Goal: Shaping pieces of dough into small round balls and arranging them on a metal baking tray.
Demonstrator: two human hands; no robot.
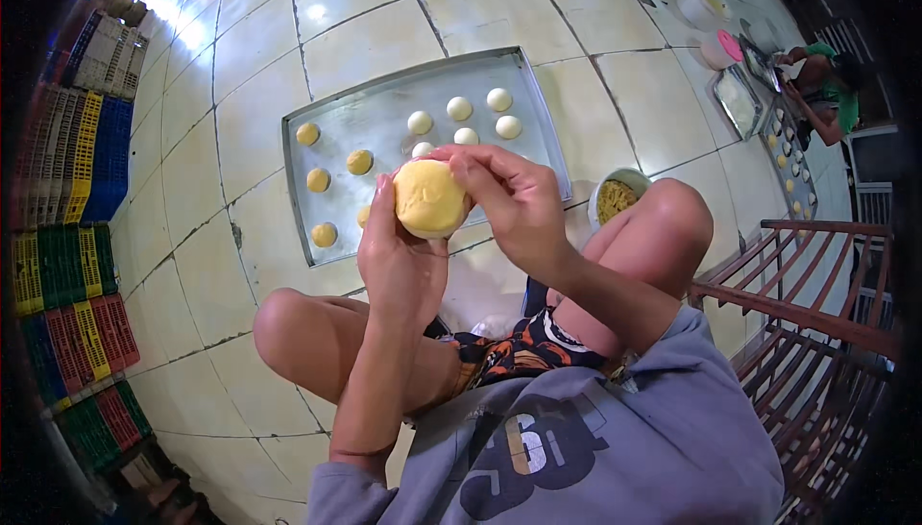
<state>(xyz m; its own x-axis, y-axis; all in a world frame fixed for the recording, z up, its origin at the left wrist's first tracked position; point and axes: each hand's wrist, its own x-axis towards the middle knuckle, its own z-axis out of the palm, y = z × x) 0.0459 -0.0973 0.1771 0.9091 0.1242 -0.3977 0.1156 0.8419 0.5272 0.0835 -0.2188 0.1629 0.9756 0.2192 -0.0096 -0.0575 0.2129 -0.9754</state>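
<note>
A round yellow dough ball [427,198] is held up in front of me between both hands. My left hand [396,256] cups it from below and the left side. My right hand [509,200] wraps over its top and right side with the fingers curled on it. Beyond the hands a metal baking tray [384,117] lies on the tiled floor. It carries several small yellow dough balls [359,162] on its left and several pale ones [460,108] toward its right.
A bowl of yellow shredded filling [615,198] stands by my right knee. Stacked coloured plastic crates [72,237] line the left wall. A reddish metal rack [807,304] stands at the right. Another person [821,88] sits far right beside more trays and tubs.
</note>
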